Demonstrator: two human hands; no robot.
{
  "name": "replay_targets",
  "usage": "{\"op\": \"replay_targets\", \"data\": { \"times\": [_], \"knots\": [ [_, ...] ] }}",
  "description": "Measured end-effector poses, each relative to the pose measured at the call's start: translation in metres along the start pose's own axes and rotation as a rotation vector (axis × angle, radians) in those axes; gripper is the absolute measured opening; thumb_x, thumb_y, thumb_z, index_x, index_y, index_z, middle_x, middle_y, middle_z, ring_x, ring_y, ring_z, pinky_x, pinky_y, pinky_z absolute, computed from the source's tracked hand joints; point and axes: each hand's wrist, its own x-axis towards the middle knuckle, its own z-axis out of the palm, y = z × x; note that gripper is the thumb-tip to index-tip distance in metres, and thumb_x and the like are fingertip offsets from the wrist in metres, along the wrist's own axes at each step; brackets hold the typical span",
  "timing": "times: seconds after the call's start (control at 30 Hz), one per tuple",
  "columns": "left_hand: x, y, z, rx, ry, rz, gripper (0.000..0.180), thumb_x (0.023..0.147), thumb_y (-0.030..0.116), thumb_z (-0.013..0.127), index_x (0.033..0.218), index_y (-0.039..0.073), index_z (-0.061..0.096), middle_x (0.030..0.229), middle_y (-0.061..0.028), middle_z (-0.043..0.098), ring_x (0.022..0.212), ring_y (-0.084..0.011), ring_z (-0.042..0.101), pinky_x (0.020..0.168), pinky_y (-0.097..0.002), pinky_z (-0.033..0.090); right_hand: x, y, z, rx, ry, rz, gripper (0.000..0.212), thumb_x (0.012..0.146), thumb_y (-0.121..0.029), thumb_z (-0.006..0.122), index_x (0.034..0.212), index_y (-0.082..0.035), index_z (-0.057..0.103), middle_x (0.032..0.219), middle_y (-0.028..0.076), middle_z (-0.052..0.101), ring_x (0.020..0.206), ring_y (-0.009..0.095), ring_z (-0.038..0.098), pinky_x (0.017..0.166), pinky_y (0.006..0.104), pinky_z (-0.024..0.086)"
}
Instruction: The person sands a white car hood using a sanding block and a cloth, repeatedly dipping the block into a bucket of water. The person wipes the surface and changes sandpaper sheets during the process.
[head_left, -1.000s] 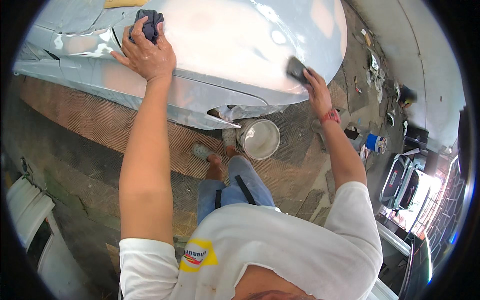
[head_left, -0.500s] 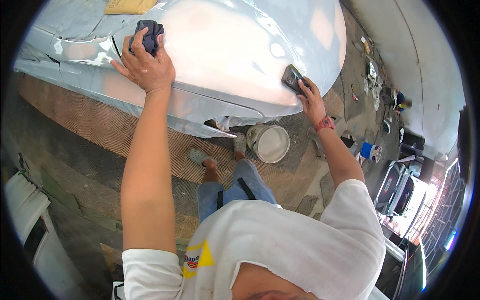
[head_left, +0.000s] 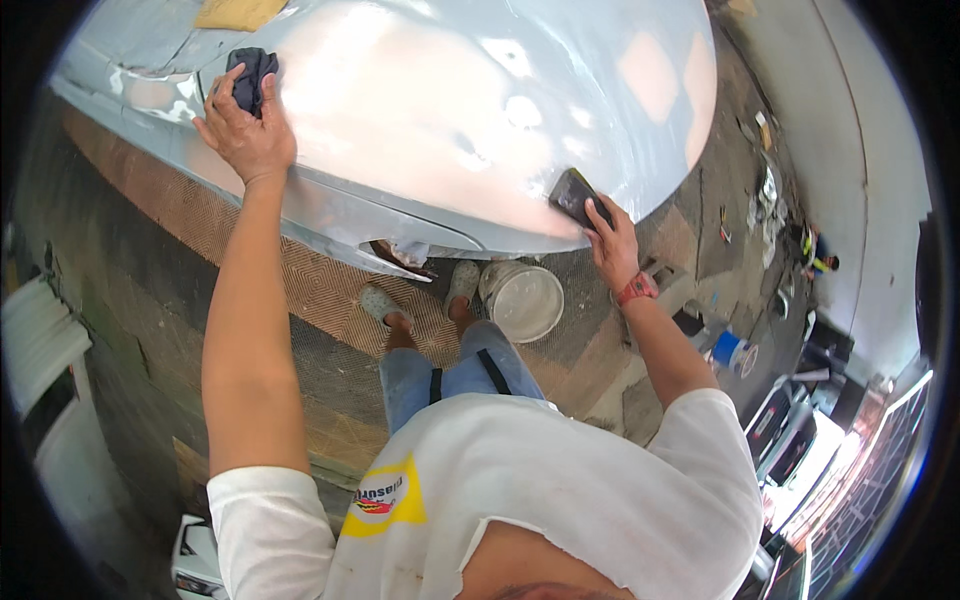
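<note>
Our left hand [head_left: 245, 135] fingers pinch dark cloth [head_left: 250, 78]; right hand [head_left: 612, 240] fingers hold sanding block [head_left: 573, 195] flat on grey car panel [head_left: 450, 120], bucket [head_left: 522, 300] below.

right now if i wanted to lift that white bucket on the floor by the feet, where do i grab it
Take the white bucket by its rim, coming straight down from above. It stands upright on the floor with its round mouth open to the top, and no handle shows. The side away from the feet is the freer one. Both hands are busy on the car panel.
</note>
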Motion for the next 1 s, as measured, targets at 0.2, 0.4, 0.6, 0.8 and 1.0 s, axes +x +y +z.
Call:
{"op": "replay_targets", "data": {
  "times": [0.2,0.4,0.6,0.8,1.0],
  "knots": [
    [0.000,-0.003,0.001,0.032,0.000,0.044,0.048,0.111,0.053,0.063,0.149,0.028,0.048,0.145,-0.0042,0.061,0.147,-0.0307,0.050,0.133,-0.0694,0.016,0.187,-0.070,0.015,-0.075,0.159,-0.117,0.061,0.097,-0.021,0.078,0.156,-0.032,0.064,0.146,0.010,0.066,0.127,0.035,0.064,0.101,0.0533,0.048],
    [0.004,-0.011,-0.004,0.072,0.060,0.056,0.049,0.109,0.048,0.069,0.147,0.021,0.055,0.141,-0.0060,0.064,0.139,-0.0334,0.054,0.128,-0.0575,0.027,0.129,-0.075,0.007,-0.010,0.030,-0.197,0.069,0.095,-0.020,0.080,0.160,-0.032,0.061,0.148,0.014,0.064,0.126,0.035,0.063,0.098,0.0512,0.049],
    [-0.001,0.010,0.001,0.024,0.113,0.008,0.047,0.109,0.047,0.070,0.145,0.021,0.053,0.138,-0.0100,0.061,0.134,-0.0377,0.053,0.122,-0.0552,0.037,0.106,-0.048,-0.005,-0.051,-0.031,-0.329,0.075,0.089,-0.015,0.084,0.160,-0.027,0.063,0.152,0.014,0.063,0.129,0.035,0.063,0.101,0.0496,0.047],
    [-0.008,0.011,0.000,0.033,0.129,-0.218,0.051,0.112,0.045,0.066,0.150,0.018,0.045,0.144,-0.0215,0.048,0.139,-0.0435,0.046,0.122,-0.0574,0.036,0.277,-0.156,0.024,-0.102,0.108,-0.253,0.059,0.100,-0.027,0.076,0.157,-0.023,0.060,0.152,0.014,0.064,0.125,0.038,0.065,0.098,0.0548,0.053],
    [-0.016,0.025,0.001,-0.180,0.193,-0.363,0.046,0.114,0.038,0.062,0.150,0.016,0.042,0.148,-0.0243,0.039,0.145,-0.0471,0.040,0.124,-0.0608,0.035,0.126,-0.092,0.006,-0.101,-0.097,-0.343,0.081,0.090,-0.017,0.084,0.165,-0.022,0.054,0.165,0.014,0.054,0.127,0.036,0.062,0.101,0.0511,0.051]
  ]
}}
